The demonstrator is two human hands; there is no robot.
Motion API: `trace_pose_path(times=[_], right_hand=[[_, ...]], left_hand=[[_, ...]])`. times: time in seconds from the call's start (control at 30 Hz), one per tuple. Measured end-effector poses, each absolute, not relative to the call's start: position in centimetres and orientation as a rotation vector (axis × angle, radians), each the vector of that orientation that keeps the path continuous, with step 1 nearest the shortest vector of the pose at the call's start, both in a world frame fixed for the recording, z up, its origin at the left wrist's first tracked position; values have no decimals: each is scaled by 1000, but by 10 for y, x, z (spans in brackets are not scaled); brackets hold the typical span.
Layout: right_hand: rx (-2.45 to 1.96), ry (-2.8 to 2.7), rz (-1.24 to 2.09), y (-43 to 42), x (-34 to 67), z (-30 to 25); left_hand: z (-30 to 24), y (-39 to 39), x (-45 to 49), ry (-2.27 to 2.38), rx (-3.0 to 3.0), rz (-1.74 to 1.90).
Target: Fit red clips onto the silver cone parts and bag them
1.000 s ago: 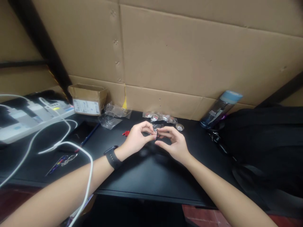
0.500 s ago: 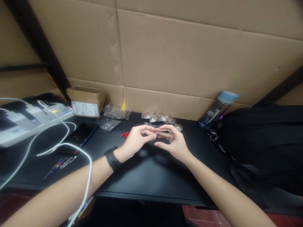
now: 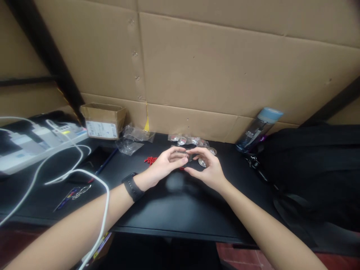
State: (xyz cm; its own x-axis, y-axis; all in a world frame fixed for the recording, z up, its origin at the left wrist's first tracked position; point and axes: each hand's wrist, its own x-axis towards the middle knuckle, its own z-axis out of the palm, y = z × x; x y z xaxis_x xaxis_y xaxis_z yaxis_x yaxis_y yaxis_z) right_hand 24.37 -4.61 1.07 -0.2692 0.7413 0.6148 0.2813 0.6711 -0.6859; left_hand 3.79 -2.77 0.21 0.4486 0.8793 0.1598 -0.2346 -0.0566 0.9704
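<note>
My left hand (image 3: 165, 163), with a black watch (image 3: 133, 186) on its wrist, is over the black table, its thumb and fingers pinched at the tips. Facing it, my right hand (image 3: 206, 165) curves in a C, with index fingertip and thumb tip at the top and bottom of the same small gap. A small thin piece seems to sit between the fingertips; it is too small and blurred to name. Red cord-like pieces (image 3: 150, 160) lie beside my left hand. Round silvery discs (image 3: 202, 162) lie behind my right fingers.
Clear plastic bags (image 3: 129, 144) and a small cardboard box (image 3: 102, 122) are at the back left, near a white power strip (image 3: 42, 140) with cables. Packaged round pieces (image 3: 182, 140) line the cardboard wall. A bottle (image 3: 258, 129) and black bag (image 3: 312, 168) stand right; a keychain (image 3: 70, 197) lies left.
The thin edge-on piece between my fingertips shows less plainly now. My hands have shifted slightly, uncovering a silvery disc behind the right fingers and more of the red pieces.
</note>
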Motion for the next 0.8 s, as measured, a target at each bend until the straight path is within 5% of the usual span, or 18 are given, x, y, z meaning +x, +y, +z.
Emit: trace_pose_path(times=[0.17, 0.37, 0.8], right_hand=[[-854, -1863, 512, -42, 249, 13], [-908, -1801, 498, -31, 260, 12], [-970, -1836, 425, -24, 269, 13]], left_hand=[[2, -17, 25, 897, 1841, 1075], [-8, -16, 22, 871, 2802, 691], [-6, -13, 16, 922, 2986, 634]])
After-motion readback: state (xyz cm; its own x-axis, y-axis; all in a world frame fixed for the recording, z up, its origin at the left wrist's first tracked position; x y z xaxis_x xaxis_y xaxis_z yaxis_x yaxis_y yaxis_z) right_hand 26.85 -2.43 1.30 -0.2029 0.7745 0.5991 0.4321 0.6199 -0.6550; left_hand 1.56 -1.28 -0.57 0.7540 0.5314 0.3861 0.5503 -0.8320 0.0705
